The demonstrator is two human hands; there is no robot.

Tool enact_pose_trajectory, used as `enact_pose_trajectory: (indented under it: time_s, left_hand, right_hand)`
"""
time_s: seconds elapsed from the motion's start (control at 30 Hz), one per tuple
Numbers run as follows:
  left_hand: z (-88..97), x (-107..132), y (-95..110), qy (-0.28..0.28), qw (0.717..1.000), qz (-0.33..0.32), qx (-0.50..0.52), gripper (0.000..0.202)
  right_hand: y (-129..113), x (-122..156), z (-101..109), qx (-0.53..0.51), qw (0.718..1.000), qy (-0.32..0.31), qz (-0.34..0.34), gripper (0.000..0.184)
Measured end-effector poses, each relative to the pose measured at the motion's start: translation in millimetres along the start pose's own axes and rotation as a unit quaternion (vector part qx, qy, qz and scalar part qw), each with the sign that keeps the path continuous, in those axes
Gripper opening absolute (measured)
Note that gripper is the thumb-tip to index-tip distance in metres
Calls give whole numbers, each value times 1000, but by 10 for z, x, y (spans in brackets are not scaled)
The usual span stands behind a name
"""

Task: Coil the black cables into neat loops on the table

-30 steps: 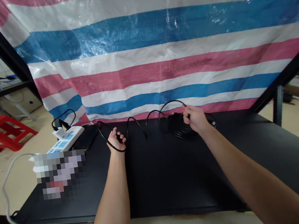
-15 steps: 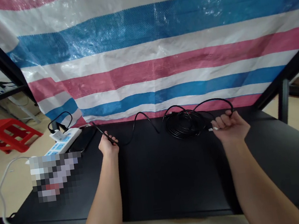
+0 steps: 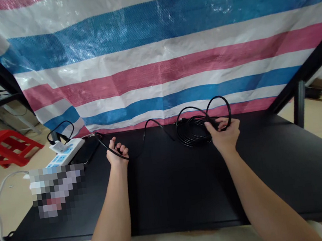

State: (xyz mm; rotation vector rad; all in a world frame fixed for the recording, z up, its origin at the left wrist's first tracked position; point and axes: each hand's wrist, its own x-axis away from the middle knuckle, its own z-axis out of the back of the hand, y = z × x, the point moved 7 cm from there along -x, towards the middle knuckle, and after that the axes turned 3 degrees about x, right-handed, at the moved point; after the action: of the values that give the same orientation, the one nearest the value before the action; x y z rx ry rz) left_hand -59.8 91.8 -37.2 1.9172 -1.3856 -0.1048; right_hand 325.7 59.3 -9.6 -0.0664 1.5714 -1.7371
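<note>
Fingers point(image 3: 122, 150) of the left hand point(image 3: 117, 154) curl shut on the thin black cable point(image 3: 191, 137), whose coil lies on the matte black table point(image 3: 172, 186). The right hand point(image 3: 224, 135), stretched wide half a second ago, is back at the coil, gripping a fresh loop; the winding seems to be progressing.

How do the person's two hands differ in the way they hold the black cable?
The left hand curls around a single loose strand of the black cable; the right hand pinches a raised loop of it. The left hand sits apart from the coil, while the right hand is right at the coil's edge. Both hands are closed on the same cable, over the black table.
</note>
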Motion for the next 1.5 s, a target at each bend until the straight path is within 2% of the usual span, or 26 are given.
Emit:
enact_pose_trajectory:
  time_s: [0.1,0.2,0.33,0.4,0.47,0.57,0.67,0.73,0.8,0.87,0.97,1.03,1.07,1.17,1.27,1.33,1.4,1.43,1.5]
  left_hand:
    - [-49,15,-66,-20,1000,13,0,25]
    - [-137,68,-236,-53,997,39,-31,31]
    - [-223,167,-523,-101,985,88,-110,33]
    - [-236,190,-593,-112,981,84,-133,33]
    - [-225,178,-580,-105,983,45,-143,31]
    - [-178,134,-482,-73,981,-44,-176,28]
    - [-155,114,-416,-59,967,-121,-219,28]
    - [-158,111,-460,-66,963,-119,-231,30]
    - [-156,115,-533,-70,965,-93,-233,28]
    - [-148,131,-552,-60,965,-92,-239,29]
    - [-170,171,-533,-60,956,-112,-264,40]
    - [-183,203,-565,-65,959,-91,-259,42]
    - [-185,225,-601,-65,965,-68,-245,40]
    - [-207,326,-767,-72,978,24,-194,28]
    - [-265,450,-953,-104,976,111,-155,23]
    - [-290,497,-1035,-119,973,143,-137,24]
    - [-280,485,-1049,-114,975,135,-135,27]
    - [-268,463,-1037,-109,977,119,-140,29]
    - [-255,411,-999,-107,978,81,-157,28]
  right_hand:
    - [69,20,-39,-95,994,9,-58,46]
    - [23,150,-278,-235,965,-75,-87,48]
    - [-96,435,-623,-362,900,-199,-137,51]
    - [-128,545,-732,-384,878,-239,-158,54]
    - [-127,603,-786,-388,869,-256,-172,58]
    - [-106,627,-792,-362,880,-258,-168,61]
    - [-180,638,-742,-290,917,-262,-81,59]
    - [-266,675,-715,-217,939,-266,-2,56]
    - [-318,721,-720,-154,949,-271,45,48]
    - [-318,741,-742,-123,954,-270,48,38]
    - [-242,709,-769,-151,956,-251,-12,33]
    - [-172,703,-811,-215,938,-260,-84,38]
    - [-147,715,-841,-255,919,-274,-122,41]
    - [-149,795,-920,-362,843,-336,-213,42]
    - [-219,897,-951,-418,775,-394,-263,46]
    - [-260,957,-960,-430,748,-419,-282,52]
    - [-281,1001,-971,-431,741,-427,-289,60]
    - [-281,1017,-979,-424,747,-426,-285,62]
    - [-254,1033,-995,-384,783,-414,-262,63]
